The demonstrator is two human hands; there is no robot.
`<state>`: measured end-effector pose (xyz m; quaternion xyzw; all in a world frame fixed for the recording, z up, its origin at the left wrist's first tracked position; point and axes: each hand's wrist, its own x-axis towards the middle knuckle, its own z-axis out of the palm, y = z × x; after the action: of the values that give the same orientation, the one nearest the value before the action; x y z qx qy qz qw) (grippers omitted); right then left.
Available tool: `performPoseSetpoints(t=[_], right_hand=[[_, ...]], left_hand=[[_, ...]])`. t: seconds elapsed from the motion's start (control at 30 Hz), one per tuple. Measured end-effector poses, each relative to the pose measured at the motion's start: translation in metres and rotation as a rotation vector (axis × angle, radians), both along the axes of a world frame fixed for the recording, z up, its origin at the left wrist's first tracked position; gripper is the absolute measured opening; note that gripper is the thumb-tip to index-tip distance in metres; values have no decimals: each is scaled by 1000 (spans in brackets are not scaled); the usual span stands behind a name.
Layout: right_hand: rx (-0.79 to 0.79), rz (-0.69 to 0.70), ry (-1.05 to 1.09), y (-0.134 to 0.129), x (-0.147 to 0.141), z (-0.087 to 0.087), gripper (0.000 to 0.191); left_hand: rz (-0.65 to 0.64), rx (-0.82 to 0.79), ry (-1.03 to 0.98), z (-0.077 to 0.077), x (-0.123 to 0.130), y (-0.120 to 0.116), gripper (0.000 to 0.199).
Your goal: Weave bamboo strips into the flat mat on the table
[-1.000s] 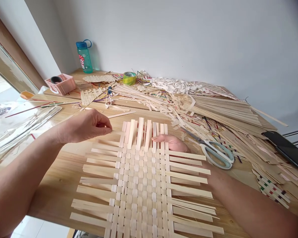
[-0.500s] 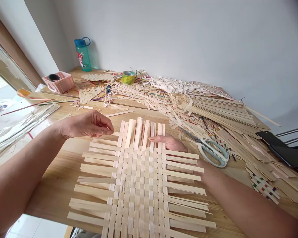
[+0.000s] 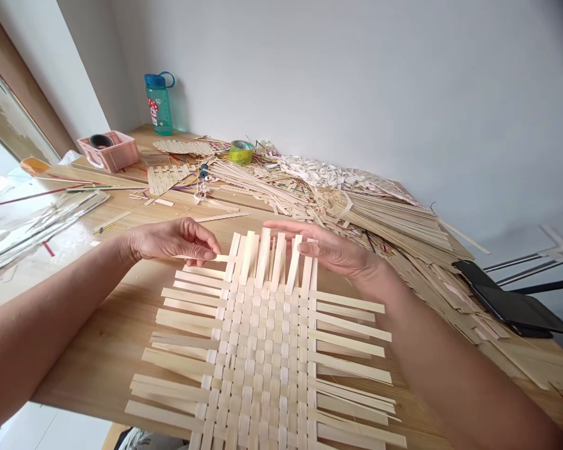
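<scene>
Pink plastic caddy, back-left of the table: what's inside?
A dark round roll, possibly tape, shows at the top of the pink plastic caddy. The caddy's walls hide the roll's lower part and anything beneath it.

No writing can be read anywhere; only a red, white-spotted picture is being shown on the green water bottle.

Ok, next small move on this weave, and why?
Probably feed the strip pinched in the left hand rightward, over and under the upright strips of the woven mat. Its end sits at their edge, and the right hand, empty above them, looks free to lift alternate ones.
</scene>
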<state>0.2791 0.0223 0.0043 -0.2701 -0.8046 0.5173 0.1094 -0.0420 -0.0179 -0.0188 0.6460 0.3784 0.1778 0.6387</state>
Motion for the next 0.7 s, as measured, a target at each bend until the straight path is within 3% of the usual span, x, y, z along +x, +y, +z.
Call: performPoseSetpoints(t=[0.07, 0.17, 0.37, 0.57, 0.7], right_hand=[[0, -12, -28, 6, 0, 11, 78], [128, 10, -190, 20, -2, 35, 78], [93, 116, -284, 40, -16, 62, 72], [298, 167, -340, 22, -58, 52, 51], [174, 207, -312, 19, -72, 35, 39]], left_hand=[[8, 11, 10, 2, -1, 0, 27], [17, 26, 15, 6, -2, 0, 27], [2, 34, -26, 9, -1, -1, 24], [-6, 45, -20, 7, -2, -1, 25], [-11, 44, -14, 9, -3, -1, 26]])
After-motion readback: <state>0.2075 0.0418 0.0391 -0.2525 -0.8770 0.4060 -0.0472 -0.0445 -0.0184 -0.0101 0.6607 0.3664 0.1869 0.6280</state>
